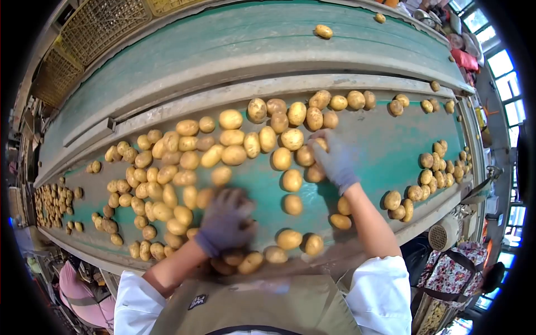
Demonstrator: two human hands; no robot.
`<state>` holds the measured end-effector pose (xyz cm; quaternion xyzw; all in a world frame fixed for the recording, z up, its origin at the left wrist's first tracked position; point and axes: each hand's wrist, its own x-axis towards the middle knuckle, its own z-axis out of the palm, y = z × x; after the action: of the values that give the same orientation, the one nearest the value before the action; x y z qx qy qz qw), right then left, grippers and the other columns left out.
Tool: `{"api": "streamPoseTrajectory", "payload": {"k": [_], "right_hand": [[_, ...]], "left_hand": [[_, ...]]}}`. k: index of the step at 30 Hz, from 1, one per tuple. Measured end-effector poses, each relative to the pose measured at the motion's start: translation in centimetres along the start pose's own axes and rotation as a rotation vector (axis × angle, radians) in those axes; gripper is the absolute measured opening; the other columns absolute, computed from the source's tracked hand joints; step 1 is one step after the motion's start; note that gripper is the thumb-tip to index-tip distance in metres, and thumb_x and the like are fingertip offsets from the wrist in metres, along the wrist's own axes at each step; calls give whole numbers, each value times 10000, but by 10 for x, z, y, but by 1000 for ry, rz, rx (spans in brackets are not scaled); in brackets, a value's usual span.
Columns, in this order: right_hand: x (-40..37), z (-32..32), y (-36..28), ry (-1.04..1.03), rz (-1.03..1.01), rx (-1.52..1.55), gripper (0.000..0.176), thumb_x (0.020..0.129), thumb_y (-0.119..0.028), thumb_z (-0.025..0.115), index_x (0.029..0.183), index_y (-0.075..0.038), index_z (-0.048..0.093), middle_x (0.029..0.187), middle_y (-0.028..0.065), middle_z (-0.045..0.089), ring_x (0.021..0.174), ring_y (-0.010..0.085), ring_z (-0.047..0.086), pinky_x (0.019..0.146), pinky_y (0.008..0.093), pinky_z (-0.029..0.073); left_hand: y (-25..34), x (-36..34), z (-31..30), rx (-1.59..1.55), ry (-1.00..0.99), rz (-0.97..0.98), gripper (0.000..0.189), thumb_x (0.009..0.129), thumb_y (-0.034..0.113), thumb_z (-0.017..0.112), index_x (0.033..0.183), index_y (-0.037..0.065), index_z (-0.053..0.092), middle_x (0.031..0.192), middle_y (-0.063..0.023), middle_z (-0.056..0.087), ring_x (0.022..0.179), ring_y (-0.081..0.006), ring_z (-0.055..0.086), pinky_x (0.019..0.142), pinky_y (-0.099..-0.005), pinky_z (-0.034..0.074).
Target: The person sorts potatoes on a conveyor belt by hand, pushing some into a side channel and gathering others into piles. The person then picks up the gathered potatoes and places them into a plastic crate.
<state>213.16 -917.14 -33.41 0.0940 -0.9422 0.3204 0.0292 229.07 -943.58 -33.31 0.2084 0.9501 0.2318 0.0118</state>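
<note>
Many yellow-brown potatoes (230,119) lie on a green belt (368,151) in front of me. My left hand (226,220), in a grey-purple glove and blurred by motion, is over the near middle of the belt among potatoes; what its fingers hold, if anything, is unclear. My right hand (335,159), in a similar glove, is right of centre, its fingers curled over potatoes beside a brown potato (305,156). Single potatoes, one of them at the middle (292,180), lie between the two hands.
Beyond a metal rail (268,84) runs a second green belt (223,33) with a lone potato (323,31). Yellow crates (100,28) stand at the upper left. A flowered bag (455,273) is at the lower right, pink cloth (84,293) at the lower left.
</note>
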Motion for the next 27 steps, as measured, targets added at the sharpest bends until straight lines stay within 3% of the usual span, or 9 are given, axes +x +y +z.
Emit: {"api": "streamPoseTrajectory", "payload": {"k": [2, 5, 8, 12, 15, 18, 22, 25, 27], "right_hand": [[-11, 2, -13, -187, -37, 12, 297, 877, -304, 625, 1032, -54, 586, 995, 197, 645, 971, 399, 612, 814, 479, 485], [-21, -1, -37, -179, -65, 111, 260, 871, -269, 617, 974, -31, 601, 970, 209, 642, 978, 374, 620, 817, 446, 486], [-39, -16, -58, -217, -43, 150, 269, 866, -282, 646, 949, -26, 643, 953, 210, 655, 923, 344, 642, 783, 412, 498], [-85, -29, -89, -375, 157, -145, 401, 836, -380, 735, 1071, -59, 683, 1005, 178, 681, 815, 332, 669, 708, 400, 521], [-104, -19, -111, -285, -70, -144, 462, 865, -421, 699, 1174, -82, 650, 1058, 148, 672, 867, 349, 664, 752, 423, 531], [-128, 37, -168, -370, -319, -159, 456, 873, -399, 688, 1243, -139, 627, 1069, 134, 663, 918, 333, 658, 775, 410, 535], [-133, 113, -217, -418, -328, -144, 423, 870, -343, 672, 1240, -148, 603, 1041, 134, 640, 908, 334, 648, 775, 429, 529], [-118, 148, -245, -385, -366, -229, 295, 826, -259, 655, 1079, -113, 615, 969, 133, 638, 898, 302, 661, 748, 426, 537], [-116, 166, -258, -584, -315, -343, 350, 824, -287, 682, 1119, -121, 595, 993, 142, 625, 905, 343, 647, 779, 455, 516]], "left_hand": [[-22, -22, -11, 47, 38, -107, 423, 722, 372, 737, 1054, 127, 643, 1162, -135, 573, 1090, -340, 538, 1052, -530, 337], [-62, -58, -36, 39, -2, -112, 369, 727, 327, 725, 1000, 101, 623, 1132, -134, 564, 1066, -343, 523, 991, -524, 377], [-90, -102, -51, 110, 31, -167, 352, 704, 291, 735, 969, 106, 595, 1098, -130, 555, 1061, -348, 523, 1030, -528, 358], [-140, -169, -60, 191, 172, -327, 290, 713, 249, 699, 926, 121, 549, 1012, -109, 544, 1034, -322, 530, 1102, -530, 290], [-183, -214, -75, 254, 201, -435, 250, 742, 259, 707, 889, 110, 570, 951, -109, 580, 1018, -317, 542, 1099, -513, 304], [-267, -284, -98, 229, 233, -671, 233, 774, 265, 695, 903, 105, 585, 989, -114, 599, 1044, -328, 543, 1070, -516, 331], [-317, -342, -105, 420, 194, -718, 265, 808, 281, 680, 954, 75, 599, 1039, -148, 598, 1047, -369, 542, 1019, -526, 350], [-328, -340, -134, 518, -34, -896, 301, 808, 283, 680, 1018, 79, 609, 1131, -126, 614, 1130, -363, 530, 1059, -493, 354], [-338, -319, -142, 584, 99, -727, 321, 813, 275, 681, 1047, 67, 608, 1169, -136, 608, 1157, -363, 525, 1063, -495, 355]]}}
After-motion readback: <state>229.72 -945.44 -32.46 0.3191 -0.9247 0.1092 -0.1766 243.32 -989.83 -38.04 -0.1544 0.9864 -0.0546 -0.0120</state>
